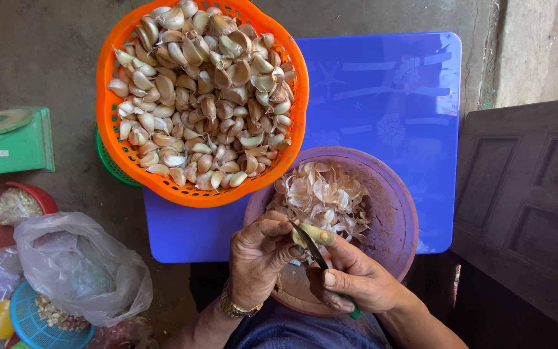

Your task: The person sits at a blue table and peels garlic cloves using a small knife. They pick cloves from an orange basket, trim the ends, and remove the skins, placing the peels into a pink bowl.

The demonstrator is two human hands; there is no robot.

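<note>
Well, your left hand [261, 252] pinches a garlic clove [316, 234], right hand [356, 279] grips knife [310, 247]; skins [323, 197] few, basket [108, 110] at 12 o'clock w/ cloves unpeeled — most left.

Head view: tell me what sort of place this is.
Probably a home or market food-prep corner on a bare concrete floor: an orange basket of garlic cloves on a low blue plastic table, and a green weighing scale.
</note>
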